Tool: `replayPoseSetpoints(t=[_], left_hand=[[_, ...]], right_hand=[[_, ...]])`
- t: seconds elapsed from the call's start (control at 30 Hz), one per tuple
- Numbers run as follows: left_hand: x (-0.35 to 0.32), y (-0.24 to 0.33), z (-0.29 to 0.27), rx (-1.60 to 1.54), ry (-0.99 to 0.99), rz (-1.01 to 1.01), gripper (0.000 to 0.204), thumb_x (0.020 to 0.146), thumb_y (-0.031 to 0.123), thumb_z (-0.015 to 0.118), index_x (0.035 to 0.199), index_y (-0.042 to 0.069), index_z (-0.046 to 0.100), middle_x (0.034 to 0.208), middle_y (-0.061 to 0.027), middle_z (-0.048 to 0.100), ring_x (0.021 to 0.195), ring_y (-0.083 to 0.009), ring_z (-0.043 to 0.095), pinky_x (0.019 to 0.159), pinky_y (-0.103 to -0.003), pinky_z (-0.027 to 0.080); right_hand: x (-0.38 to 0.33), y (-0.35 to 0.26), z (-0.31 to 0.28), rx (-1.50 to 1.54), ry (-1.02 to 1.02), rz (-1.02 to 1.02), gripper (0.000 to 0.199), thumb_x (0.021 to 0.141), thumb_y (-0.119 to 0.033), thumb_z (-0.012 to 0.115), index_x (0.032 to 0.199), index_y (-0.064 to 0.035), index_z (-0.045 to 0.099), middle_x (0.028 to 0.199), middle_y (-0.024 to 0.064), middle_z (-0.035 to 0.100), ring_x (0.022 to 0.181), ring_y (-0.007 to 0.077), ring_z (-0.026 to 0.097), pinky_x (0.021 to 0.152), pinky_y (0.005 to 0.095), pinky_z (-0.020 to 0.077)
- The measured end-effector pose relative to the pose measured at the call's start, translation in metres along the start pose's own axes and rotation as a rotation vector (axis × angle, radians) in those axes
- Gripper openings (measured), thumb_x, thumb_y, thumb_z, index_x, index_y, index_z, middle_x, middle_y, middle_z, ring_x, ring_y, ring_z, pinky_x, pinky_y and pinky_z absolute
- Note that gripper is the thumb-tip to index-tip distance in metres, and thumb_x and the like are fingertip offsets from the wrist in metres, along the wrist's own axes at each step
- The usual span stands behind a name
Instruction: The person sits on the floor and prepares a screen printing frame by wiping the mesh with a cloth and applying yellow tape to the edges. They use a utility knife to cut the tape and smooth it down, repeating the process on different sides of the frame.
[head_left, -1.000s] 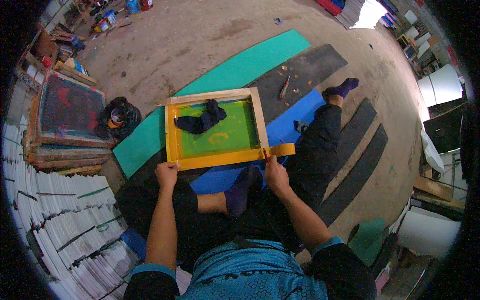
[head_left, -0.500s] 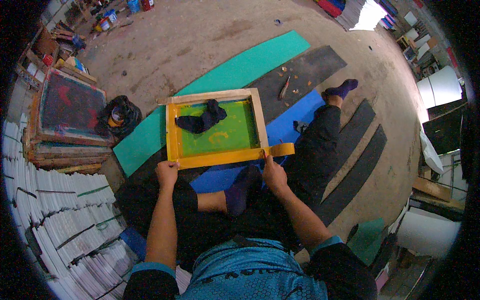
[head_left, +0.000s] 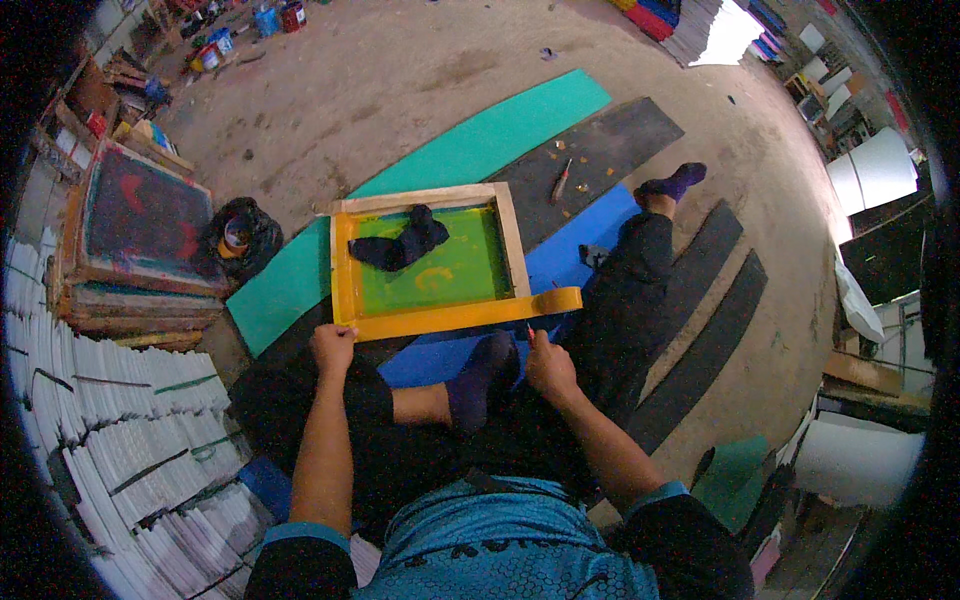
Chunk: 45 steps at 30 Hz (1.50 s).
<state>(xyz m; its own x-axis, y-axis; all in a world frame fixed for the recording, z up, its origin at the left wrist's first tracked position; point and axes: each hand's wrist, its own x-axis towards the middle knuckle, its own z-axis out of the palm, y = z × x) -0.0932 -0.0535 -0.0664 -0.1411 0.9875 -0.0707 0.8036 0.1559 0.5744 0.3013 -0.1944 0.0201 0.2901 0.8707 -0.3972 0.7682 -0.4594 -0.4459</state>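
Note:
A wooden screen-printing frame (head_left: 517, 240) with green mesh lies before me, with a dark sock-like cloth (head_left: 385, 252) on the mesh. Yellow-orange tape (head_left: 430, 318) runs along its near side, and the roll (head_left: 560, 301) hangs past the near right corner. My left hand (head_left: 333, 348) is closed at the near left corner, pinching the tape's end. Just below the tape near the roll, my right hand (head_left: 552, 366) is closed around a thin pointed tool (head_left: 530, 328), reddish and mostly hidden by the fingers. The tool's tip is apart from the tape.
Green (head_left: 480, 130), black and blue mats lie beneath and beyond the frame. A screwdriver-like tool (head_left: 563, 180) rests on the black mat. To the left are stacked used frames (head_left: 140, 225), a black bag (head_left: 247, 240) around a container, and bundled paper stacks (head_left: 150, 400). My legs flank the frame.
My right hand has drawn the thin tool down and away from the tape near the roll. My left hand still pinches the corner. The view has shifted slightly.

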Motion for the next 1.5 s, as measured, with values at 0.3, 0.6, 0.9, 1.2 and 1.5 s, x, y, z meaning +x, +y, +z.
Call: replayPoseSetpoints(t=[0.3, 0.6, 0.9, 1.2, 1.5], left_hand=[[0.001, -0.009, 0.004, -0.027, 0.034, 0.015, 0.022, 0.076, 0.018, 0.082, 0.083, -0.001, 0.074, 0.083, -0.0181, 0.072, 0.076, -0.0336, 0.070, 0.073, -0.041, 0.055], [-0.002, 0.004, -0.020, -0.168, -0.014, 0.089, 0.022, 0.078, 0.016, 0.080, 0.085, -0.004, 0.072, 0.083, -0.0156, 0.072, 0.081, -0.0272, 0.070, 0.078, -0.039, 0.052], [0.001, 0.042, -0.069, -0.276, -0.250, -0.042, 0.017, 0.080, 0.012, 0.077, 0.082, -0.004, 0.070, 0.080, -0.0091, 0.070, 0.073, -0.0160, 0.064, 0.071, -0.031, 0.048], [-0.007, 0.117, -0.115, -0.480, -0.244, -0.012, 0.014, 0.083, 0.012, 0.076, 0.084, 0.000, 0.068, 0.074, -0.0002, 0.063, 0.067, -0.0084, 0.055, 0.062, -0.025, 0.044], [-0.005, 0.164, -0.130, -0.442, -0.311, 0.194, 0.020, 0.083, 0.014, 0.079, 0.081, 0.000, 0.064, 0.076, -0.0027, 0.065, 0.069, -0.0091, 0.058, 0.063, -0.027, 0.047]], right_hand=[[0.057, 0.000, -0.070, -0.016, 0.237, 0.042, 0.048, 0.085, -0.046, 0.071, 0.118, -0.0131, 0.059, 0.093, 0.0174, 0.072, 0.089, 0.0400, 0.069, 0.075, 0.0499, 0.0530], [0.108, 0.069, -0.074, -0.197, 0.105, -0.015, 0.044, 0.077, -0.052, 0.075, 0.103, -0.0162, 0.071, 0.094, 0.0136, 0.072, 0.089, 0.0364, 0.069, 0.076, 0.0469, 0.0536], [0.117, 0.087, -0.110, 0.238, 0.137, -0.079, 0.039, 0.079, -0.031, 0.078, 0.105, -0.0024, 0.071, 0.086, 0.0159, 0.072, 0.082, 0.0277, 0.071, 0.075, 0.0377, 0.0522], [0.205, 0.068, -0.089, 0.275, 0.611, 0.059, 0.052, 0.087, -0.031, 0.073, 0.129, -0.0071, 0.055, 0.107, 0.0238, 0.069, 0.101, 0.0419, 0.066, 0.086, 0.0472, 0.0511], [0.186, 0.038, -0.051, 0.379, 0.546, 0.030, 0.059, 0.089, -0.025, 0.072, 0.138, -0.0047, 0.046, 0.116, 0.0203, 0.065, 0.110, 0.0355, 0.062, 0.093, 0.0414, 0.0483]])
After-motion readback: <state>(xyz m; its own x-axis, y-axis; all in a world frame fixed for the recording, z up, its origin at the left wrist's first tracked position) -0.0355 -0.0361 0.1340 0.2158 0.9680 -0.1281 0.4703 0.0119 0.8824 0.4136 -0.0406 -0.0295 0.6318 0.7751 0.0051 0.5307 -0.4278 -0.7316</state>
